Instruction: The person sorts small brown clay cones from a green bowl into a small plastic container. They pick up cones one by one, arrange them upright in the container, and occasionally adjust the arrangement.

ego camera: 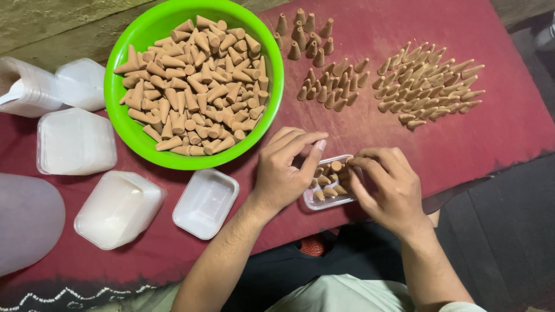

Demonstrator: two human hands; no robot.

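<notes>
A small clear plastic box lies on the red cloth in front of me, partly filled with upright tan cones. My left hand steadies the box's left side, fingers curled over its rim. My right hand pinches a cone at the box's right edge, fingertips inside the box. A bright green bowl heaped with the same tan cones sits at the upper left of the cloth.
Groups of cones stand on the cloth at the top, middle and right. An empty clear box and stacks of boxes and lids lie to the left. The cloth's edge drops off on the right.
</notes>
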